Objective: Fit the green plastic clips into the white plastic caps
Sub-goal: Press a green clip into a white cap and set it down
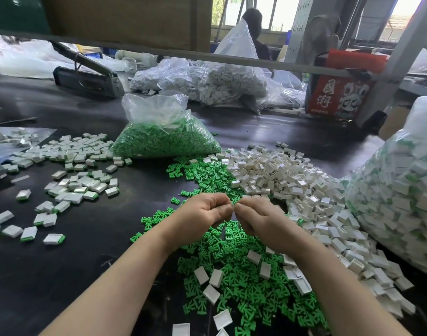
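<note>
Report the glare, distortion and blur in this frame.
Head view: windows blown out white; daylight glare streaks the dark table; the overhead bar bows from wide-angle distortion; both hands are sharp, though whatever they pinch is hidden.

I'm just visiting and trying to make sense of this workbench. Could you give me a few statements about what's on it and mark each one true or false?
1. The clear plastic bag of green plastic clips lies beyond the two hands. True.
2. The loose heap of empty white plastic caps is on the left side of the table. False: it is on the right; the left holds scattered finished white caps with green edges.
3. The left hand and right hand meet at their fingertips above loose green clips. True.
4. The red printed cardboard box sits between the hands. False: it stands far back on the right.
</note>
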Demonstrator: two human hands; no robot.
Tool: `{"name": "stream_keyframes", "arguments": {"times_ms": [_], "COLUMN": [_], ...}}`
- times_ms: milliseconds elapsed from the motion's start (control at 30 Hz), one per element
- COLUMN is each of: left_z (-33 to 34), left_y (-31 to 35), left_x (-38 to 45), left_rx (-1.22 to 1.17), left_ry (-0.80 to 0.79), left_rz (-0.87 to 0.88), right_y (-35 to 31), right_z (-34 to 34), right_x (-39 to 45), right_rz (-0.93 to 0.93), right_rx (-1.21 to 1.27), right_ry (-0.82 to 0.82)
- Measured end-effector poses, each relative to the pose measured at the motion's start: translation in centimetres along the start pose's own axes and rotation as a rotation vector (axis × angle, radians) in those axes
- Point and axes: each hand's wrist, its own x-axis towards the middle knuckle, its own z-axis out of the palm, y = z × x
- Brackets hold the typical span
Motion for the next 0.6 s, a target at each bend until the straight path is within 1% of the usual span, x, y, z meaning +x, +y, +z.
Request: {"name": "stream_keyframes", "arguments": {"times_ms": [267, 367, 467, 600], "left_z": [0.9, 1.2, 1.4, 1.5], "left_y": [0.2, 0.0, -0.2, -0.3], "left_x": [-0.1, 0.0, 0.2, 0.5], "left_rx": [-0.029, 0.024, 0.060, 0.086], "left_ry": [0.068, 0.115, 0.133, 0.157], "left_rz": [0.010, -0.002, -0.005, -0.010], "right_y": [0.3, 0.5, 0.5, 0.6], "right_z": [1.7, 2.3, 2.8, 2.9], "right_x": [0.3, 0.5, 0.7, 0.7], "right_rz": [-0.036, -0.020, 0.002, 0.012], "right_rx": [-0.314, -0.410, -0.464, -0.478], "right_ry": [0.145, 0.168, 0.191, 0.213]}}
